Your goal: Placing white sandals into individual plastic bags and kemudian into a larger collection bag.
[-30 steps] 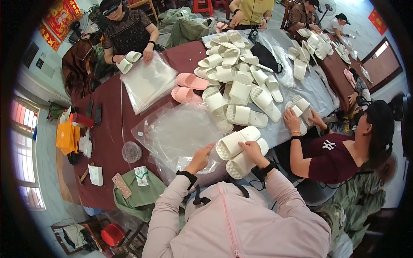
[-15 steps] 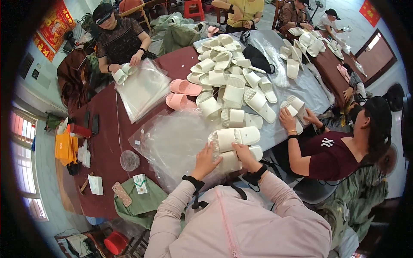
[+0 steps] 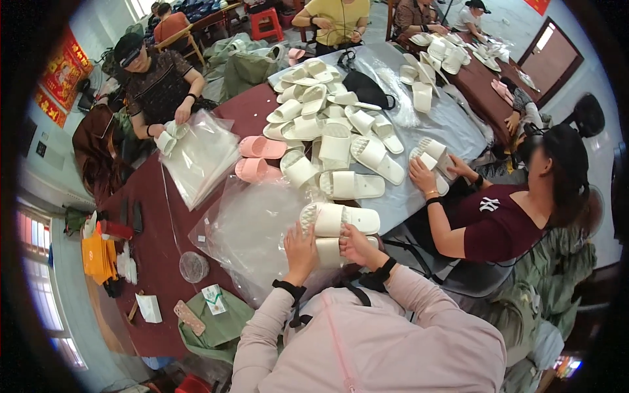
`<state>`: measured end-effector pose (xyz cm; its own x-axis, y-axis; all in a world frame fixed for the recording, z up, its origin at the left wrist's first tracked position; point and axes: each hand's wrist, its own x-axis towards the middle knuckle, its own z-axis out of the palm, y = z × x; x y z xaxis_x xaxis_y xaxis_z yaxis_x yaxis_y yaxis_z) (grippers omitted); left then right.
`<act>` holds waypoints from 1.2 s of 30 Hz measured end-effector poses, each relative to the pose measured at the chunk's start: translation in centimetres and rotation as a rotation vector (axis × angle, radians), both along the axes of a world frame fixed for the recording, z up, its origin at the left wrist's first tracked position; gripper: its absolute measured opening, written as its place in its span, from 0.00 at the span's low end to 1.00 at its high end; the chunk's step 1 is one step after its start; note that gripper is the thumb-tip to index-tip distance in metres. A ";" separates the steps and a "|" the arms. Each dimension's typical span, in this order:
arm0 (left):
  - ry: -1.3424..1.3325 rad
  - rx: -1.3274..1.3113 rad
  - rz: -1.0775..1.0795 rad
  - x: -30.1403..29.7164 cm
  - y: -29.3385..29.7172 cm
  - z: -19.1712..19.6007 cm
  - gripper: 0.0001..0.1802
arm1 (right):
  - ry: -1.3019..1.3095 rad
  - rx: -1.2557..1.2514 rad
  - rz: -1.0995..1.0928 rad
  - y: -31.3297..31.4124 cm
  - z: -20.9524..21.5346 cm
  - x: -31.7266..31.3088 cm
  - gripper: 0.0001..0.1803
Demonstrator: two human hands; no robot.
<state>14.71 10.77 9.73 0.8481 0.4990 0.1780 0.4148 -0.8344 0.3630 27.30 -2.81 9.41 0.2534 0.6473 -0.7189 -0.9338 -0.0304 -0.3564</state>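
Left hand (image 3: 300, 247) clasped against near end of a pair of white slippers (image 3: 341, 229), grip closed on the lower slipper's edge; right hand (image 3: 357, 243) gripping same pair from the right side, fingers curled over the lower slipper. Pair stacked one above the other, soles showing, lying crosswise at near edge of bench (image 3: 157, 262), partly over a sheet of clear plastic bags (image 3: 252, 229) spread on the dark red surface. Beyond: heap of white slippers (image 3: 334, 124) on a grey sheet, two pink slippers (image 3: 259, 157) just left of the heap, black pouch (image 3: 367, 88) at far side of heap. Left of bench: second stack of clear bags (image 3: 200, 157), handled by a seated person in dark patterned top (image 3: 160, 85). Right: person in maroon shirt (image 3: 498, 223), hands on another white pair (image 3: 432, 157). Near-left corner of bench: round clear lid (image 3: 194, 266), small printed box (image 3: 213, 298), green cloth (image 3: 219, 324).
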 end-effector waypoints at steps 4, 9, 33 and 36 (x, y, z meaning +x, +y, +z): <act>0.014 0.008 -0.090 0.2 -0.2 1.1 0.21 | -0.020 0.012 -0.012 -0.2 -0.8 0.3 0.25; 0.031 -0.125 -0.144 -0.3 -0.5 1.6 0.23 | 0.062 0.268 0.021 0.9 -3.8 0.0 0.29; -0.077 -0.040 -0.453 0.2 -1.4 4.5 0.28 | 0.167 0.727 -0.159 3.6 3.3 -0.8 0.11; -0.063 0.186 -0.095 -1.3 -1.4 4.3 0.37 | 0.219 0.774 -0.184 3.9 3.9 -0.9 0.16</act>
